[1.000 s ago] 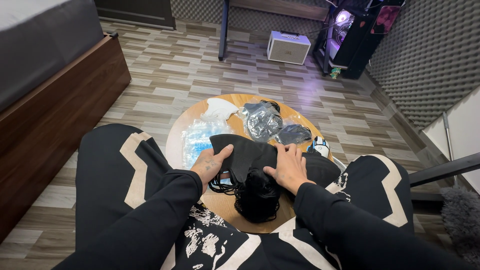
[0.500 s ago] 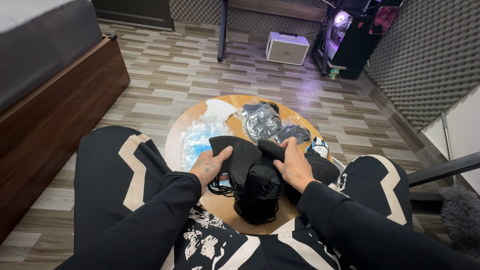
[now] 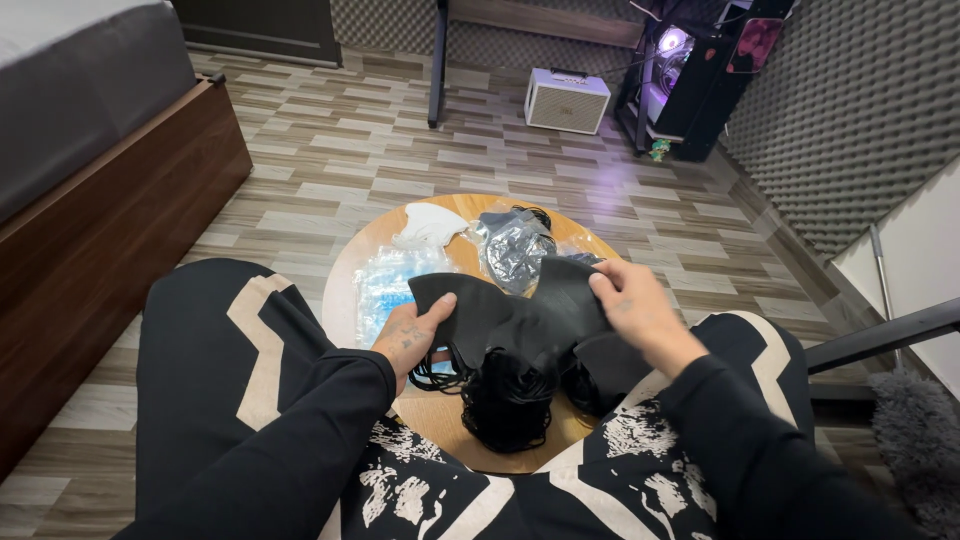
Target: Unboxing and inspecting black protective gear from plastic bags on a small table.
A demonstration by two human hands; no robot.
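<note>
The left hand (image 3: pixel 412 335) pinched the near-left edge of a black mask (image 3: pixel 470 310), thumb on top and the other fingers curled beneath it. The right hand (image 3: pixel 632 312) gripped a second black mask (image 3: pixel 565 300), its fingertips (image 3: pixel 600 283) closed over the upper edge, lifting that mask so it tilted up off the stack. The two masks overlapped between the hands, touching in the middle.

Just below the fingers of both hands sat a pile of black masks (image 3: pixel 510 395), their ear loops hanging in a dark tangle toward the near edge of the round wooden table (image 3: pixel 445 415). Just beyond the left thumb lay a clear plastic packet (image 3: pixel 385 285), bluish and crinkled. Farther out from it rested a white mask (image 3: pixel 428 225). Beyond the right fingertips lay a clear bag holding dark masks (image 3: pixel 512 245), near the table's far rim.

The table stood between the person's knees, in black trousers with pale stripes. Well apart from the hands, a small white speaker (image 3: pixel 566 100) stood on the wood-patterned floor, with a lit computer case (image 3: pixel 680 70) beside it.
</note>
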